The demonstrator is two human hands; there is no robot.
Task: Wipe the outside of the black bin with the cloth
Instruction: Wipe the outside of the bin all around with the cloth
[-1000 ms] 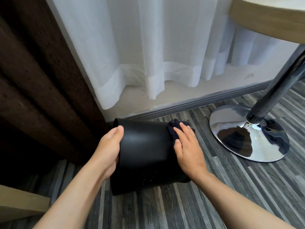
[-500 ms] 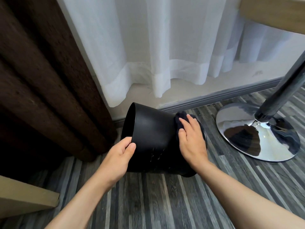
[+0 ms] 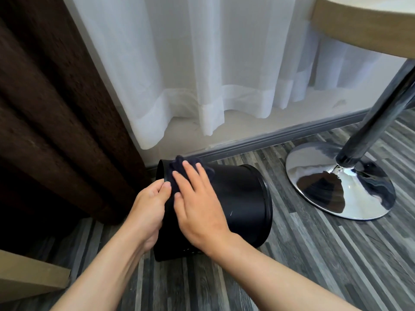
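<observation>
While the black bin [image 3: 238, 203] lies tipped on its side on the striped grey floor [image 3: 314, 254], close to the skirting below the white curtain [image 3: 202, 75], the left hand [image 3: 148, 209] grips its open rim, fingers [image 3: 165, 188] curled together over the edge. The right hand [image 3: 197, 209] lies flat on the upper wall, fingers [image 3: 186, 173] spread apart, pressing the dark cloth [image 3: 179, 167] against it near the rim. A chrome table base [image 3: 336, 182] stands just right of the bin.
</observation>
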